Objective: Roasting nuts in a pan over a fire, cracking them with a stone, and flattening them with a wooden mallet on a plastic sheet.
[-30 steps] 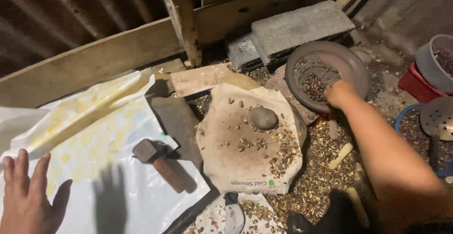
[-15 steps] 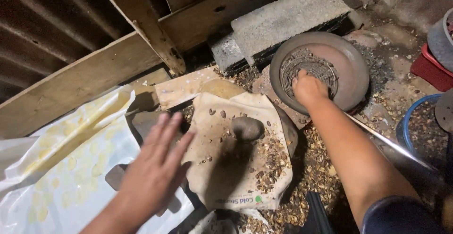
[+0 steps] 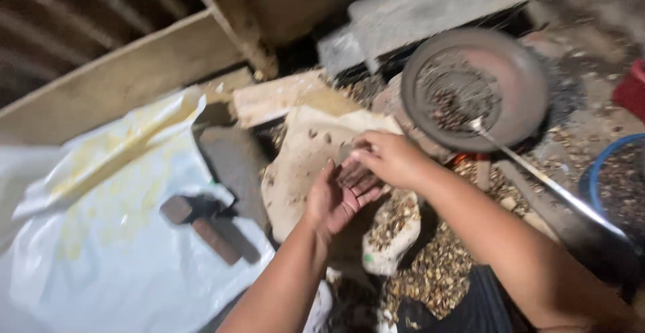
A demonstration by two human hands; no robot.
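Nuts, small and blurred, seem to pass between the hands above a tan sack [image 3: 302,165] strewn with shells. Left hand [image 3: 339,195] lies palm up, fingers loosely spread and cupped; right hand [image 3: 390,158] rests fingertips bunched on that palm. A white plastic sheet [image 3: 101,252] with a hammer [image 3: 201,222] lies left; a round pan [image 3: 517,64] sits behind.

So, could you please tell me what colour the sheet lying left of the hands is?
The sheet is white with pale yellow patches, seen in the head view.
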